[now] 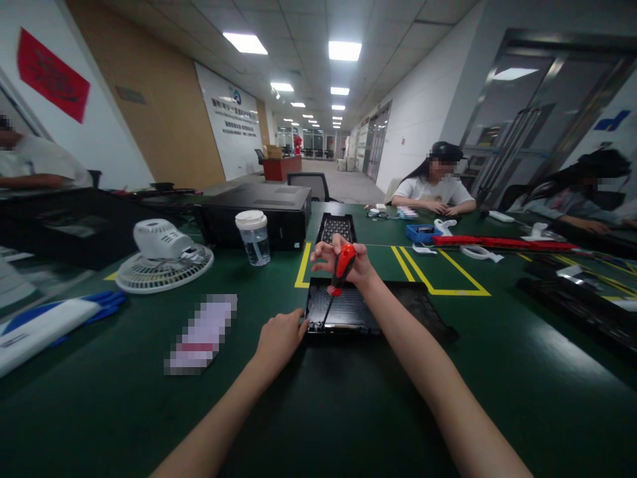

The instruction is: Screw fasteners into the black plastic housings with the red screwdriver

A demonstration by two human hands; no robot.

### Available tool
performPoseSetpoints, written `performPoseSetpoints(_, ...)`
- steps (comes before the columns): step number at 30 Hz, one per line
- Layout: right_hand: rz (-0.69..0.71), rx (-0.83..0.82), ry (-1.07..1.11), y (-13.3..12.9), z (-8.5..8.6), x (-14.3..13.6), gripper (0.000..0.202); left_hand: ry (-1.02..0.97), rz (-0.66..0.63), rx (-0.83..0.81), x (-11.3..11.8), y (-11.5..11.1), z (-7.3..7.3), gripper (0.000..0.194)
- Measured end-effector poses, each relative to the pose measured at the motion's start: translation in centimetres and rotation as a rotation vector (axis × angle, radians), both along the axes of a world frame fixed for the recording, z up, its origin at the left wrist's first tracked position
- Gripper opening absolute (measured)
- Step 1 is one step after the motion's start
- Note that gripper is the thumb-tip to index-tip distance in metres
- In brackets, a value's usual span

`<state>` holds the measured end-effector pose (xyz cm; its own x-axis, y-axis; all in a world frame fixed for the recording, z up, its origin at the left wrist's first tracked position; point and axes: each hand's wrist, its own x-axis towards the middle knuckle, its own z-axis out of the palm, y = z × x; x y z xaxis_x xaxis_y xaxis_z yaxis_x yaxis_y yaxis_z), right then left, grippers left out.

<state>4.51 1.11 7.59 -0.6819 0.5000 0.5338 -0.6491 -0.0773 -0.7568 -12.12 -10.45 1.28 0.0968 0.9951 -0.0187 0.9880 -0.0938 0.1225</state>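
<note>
We work at a desk (124, 425) with a smooth, dark green top, its surface marked by flat strips of yellow tape (458, 292) beyond and to the right of our hands. Our right hand (354, 262) grasps a screwdriver (344, 260) by its thick, rounded handle; our left hand (281, 335) is curled against the near left corner of a black tray (355, 317), though we cannot tell how firmly it grips. The tray, glossy toward its left side and duller toward its right, is shallow and roughly rectangular, with raised edges; it lies on the desk beneath our right hand and forearm.

The screwdriver is bright red with black sections, its thin, dark, straight shaft slanting down to the tray's near edge, just beside our left hand. Whether the tip sits in a screw is too small to tell.

Just beyond our right hand lies a black piece (337, 227) patterned with holes. Farther out, ahead and to the left of our left hand, are a lidded clear cup (255, 240), a white plastic fan (164, 255) with a round, ribbed grille and a large black box (253, 202). Beyond our right hand, to its right, sits a person (435, 189) in a white shirt.
</note>
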Motion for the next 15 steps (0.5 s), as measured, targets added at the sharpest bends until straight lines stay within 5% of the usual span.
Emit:
performPoseSetpoints(7, 0.057, -0.138, -0.074, 0.9, -0.1, -1.4, 0.035, -0.016, -0.007, -0.002, 0.0, -0.2, 0.3, 0.032)
performPoseSetpoints(15, 0.242, -0.004, -0.099, -0.2, 0.7, -2.4, 0.027, -0.01, -0.01, 0.016, -0.1, -0.1, -0.1, 0.032)
